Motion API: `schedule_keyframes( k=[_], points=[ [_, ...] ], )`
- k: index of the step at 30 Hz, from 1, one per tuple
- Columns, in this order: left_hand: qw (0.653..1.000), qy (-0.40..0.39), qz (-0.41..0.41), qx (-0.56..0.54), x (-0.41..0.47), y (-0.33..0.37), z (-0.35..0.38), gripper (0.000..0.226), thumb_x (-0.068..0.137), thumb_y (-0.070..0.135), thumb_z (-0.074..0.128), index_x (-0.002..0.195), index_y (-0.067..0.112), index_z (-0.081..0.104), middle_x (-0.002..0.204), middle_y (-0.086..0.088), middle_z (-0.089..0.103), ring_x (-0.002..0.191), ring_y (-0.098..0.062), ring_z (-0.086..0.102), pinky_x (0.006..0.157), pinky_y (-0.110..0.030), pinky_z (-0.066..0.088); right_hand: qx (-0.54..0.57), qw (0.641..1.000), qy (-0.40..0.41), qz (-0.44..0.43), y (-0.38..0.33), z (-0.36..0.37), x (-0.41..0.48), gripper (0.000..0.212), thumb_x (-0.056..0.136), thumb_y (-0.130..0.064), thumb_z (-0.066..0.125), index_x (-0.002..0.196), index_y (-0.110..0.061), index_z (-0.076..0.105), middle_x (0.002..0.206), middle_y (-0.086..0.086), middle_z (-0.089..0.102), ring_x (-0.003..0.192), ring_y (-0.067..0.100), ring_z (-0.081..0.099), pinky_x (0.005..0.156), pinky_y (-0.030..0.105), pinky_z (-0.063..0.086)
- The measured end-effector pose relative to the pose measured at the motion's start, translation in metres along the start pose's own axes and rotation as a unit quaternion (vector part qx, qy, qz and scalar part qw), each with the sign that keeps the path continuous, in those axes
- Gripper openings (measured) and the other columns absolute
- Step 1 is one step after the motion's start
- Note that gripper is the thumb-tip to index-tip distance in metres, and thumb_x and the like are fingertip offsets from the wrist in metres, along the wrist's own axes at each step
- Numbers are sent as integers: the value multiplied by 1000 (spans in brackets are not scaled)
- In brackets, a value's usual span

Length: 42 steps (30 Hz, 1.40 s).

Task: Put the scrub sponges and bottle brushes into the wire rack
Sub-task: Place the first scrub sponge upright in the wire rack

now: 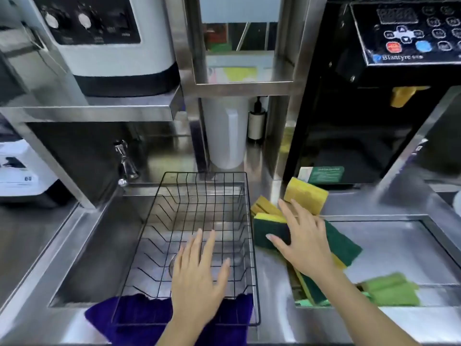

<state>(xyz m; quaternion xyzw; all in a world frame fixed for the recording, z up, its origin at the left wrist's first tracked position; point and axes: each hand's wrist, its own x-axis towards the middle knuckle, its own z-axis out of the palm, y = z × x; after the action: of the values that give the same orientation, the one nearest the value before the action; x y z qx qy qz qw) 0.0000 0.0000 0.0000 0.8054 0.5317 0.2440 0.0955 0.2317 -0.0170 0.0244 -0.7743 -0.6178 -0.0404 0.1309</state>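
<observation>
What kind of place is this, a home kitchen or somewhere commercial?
Probably a commercial drinks or café kitchen: an all-steel counter with sunken sinks, a black keypad dispensing machine, and a large urn-like appliance on a steel shelf.

Open from above: the wire rack (199, 236), blocked only by the left hand (197, 273) spread flat over its 6 o'clock end. Crowded at the rack's 3 o'clock by piled scrub sponges (272, 231) under the right hand (304, 243). Hemmed in at 12 o'clock by a faucet (126, 163) and white jug (225, 136).
</observation>
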Motion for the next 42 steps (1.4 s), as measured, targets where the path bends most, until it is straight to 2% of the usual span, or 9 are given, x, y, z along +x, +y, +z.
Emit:
schedule_keyframes(
  k=[4,8,13,25,29,32,36,40,42],
  points=[
    [1000,-4,-4,13,-17,-5,4,59,90,55,32,135,19,43,137,-10,47,123,-28,44,102,-39,30,-13,999,-27,14,5,13,-5,71,81,-59,49,139,-19,40,127,11,59,113,30,57,91,44,45],
    [999,-24,7,48,-30,-3,4,55,85,49,39,127,17,53,126,-6,58,102,-25,59,80,-42,50,47,994,-89,49,5,15,-4,69,86,-54,50,142,-17,32,127,7,52,117,28,49,96,40,40],
    [996,-18,13,89,-42,2,3,46,79,44,41,95,12,70,59,1,66,43,-21,57,42,-27,44,128,984,-92,79,4,13,-1,67,83,-49,59,137,-17,38,124,8,50,114,27,50,89,40,48],
    [995,-33,16,93,-43,-3,8,39,81,44,42,63,16,63,54,4,59,46,-19,55,46,-28,43,395,911,80,89,-25,-34,25,43,82,-33,67,120,-15,57,107,-3,53,96,5,45,74,18,35],
    [994,-33,29,96,-43,-3,8,42,82,42,44,51,16,58,47,4,54,44,-19,51,45,-26,39,511,852,40,101,-46,-34,37,39,77,-40,69,111,-23,59,109,3,62,99,19,59,82,35,52],
    [994,-33,30,98,-42,-3,7,43,81,41,44,48,16,57,46,3,53,44,-20,51,46,-25,38,573,811,-23,115,-64,-30,43,29,80,-32,69,104,-19,60,98,0,64,91,16,62,75,33,54],
    [994,-41,21,101,-42,-3,8,42,80,41,44,48,17,57,46,4,54,44,-19,51,45,-26,38,534,826,-146,108,-84,-9,45,28,79,-35,69,99,-26,53,89,-8,59,90,20,63,81,49,56],
    [994,-42,18,101,-41,-2,8,42,80,41,44,48,17,56,47,3,54,45,-20,52,44,-26,38,388,884,-256,39,-94,3,39,52,85,-40,61,128,-26,35,88,-4,53,88,24,58,66,31,47],
    [994,-42,18,100,-41,-3,8,41,79,41,44,47,16,54,46,3,54,44,-20,51,44,-26,37,288,920,-266,-13,-96,6,35,55,88,-43,55,133,-28,28,92,2,53,92,27,56,77,34,42]
  ],
)
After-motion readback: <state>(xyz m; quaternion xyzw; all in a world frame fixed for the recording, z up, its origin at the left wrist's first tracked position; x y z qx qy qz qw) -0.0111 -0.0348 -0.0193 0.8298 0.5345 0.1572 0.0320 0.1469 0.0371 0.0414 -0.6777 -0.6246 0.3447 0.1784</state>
